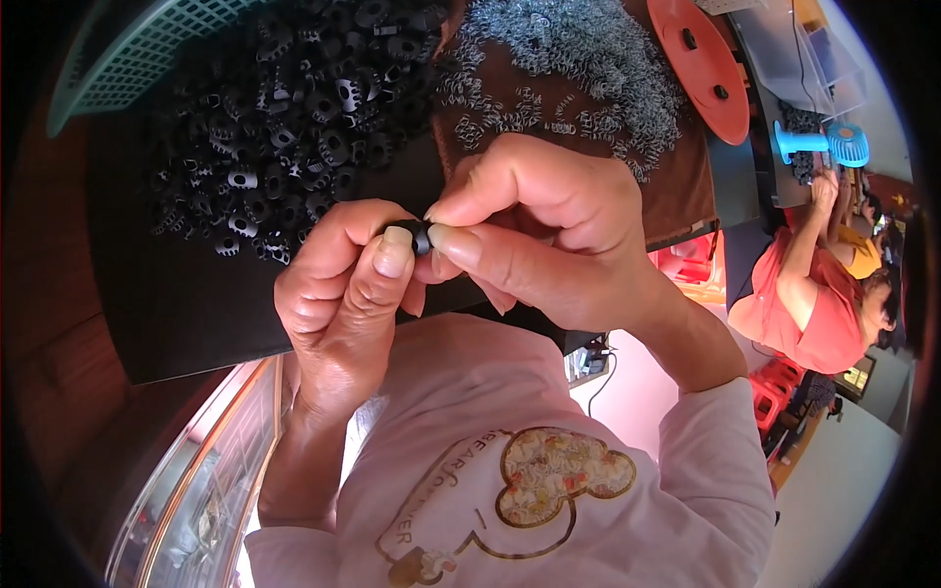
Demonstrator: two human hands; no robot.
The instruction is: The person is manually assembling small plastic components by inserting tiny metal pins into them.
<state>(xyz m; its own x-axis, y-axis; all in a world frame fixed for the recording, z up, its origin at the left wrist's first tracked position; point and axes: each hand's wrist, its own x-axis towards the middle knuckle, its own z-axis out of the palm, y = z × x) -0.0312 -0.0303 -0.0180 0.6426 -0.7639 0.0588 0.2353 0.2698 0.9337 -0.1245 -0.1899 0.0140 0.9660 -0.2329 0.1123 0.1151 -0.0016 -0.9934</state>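
Observation:
Above the table's near edge, both hands meet at one small black hair claw clip part (pixel 421 238). My left hand (pixel 343 274) is closed, pinching it between thumb and curled fingers. From the other side, my right hand (pixel 564 230) pinches the same part between thumb and forefinger; whether a spring is also between those fingertips is hidden. Beyond my left hand lies a heap of black toothed clip halves (pixel 284 132). A pile of small silvery springs (pixel 588 59) spreads over a brown cloth (pixel 686 181) beyond my right hand.
A teal mesh basket (pixel 157 59) stands at the far left. On the far right, a red oval dish (pixel 701 73) has two dark openings or pieces. A blue handheld fan (pixel 833 144) and a seated co-worker in red (pixel 809 304) are further right. The dark table's edge (pixel 206 363) runs before me.

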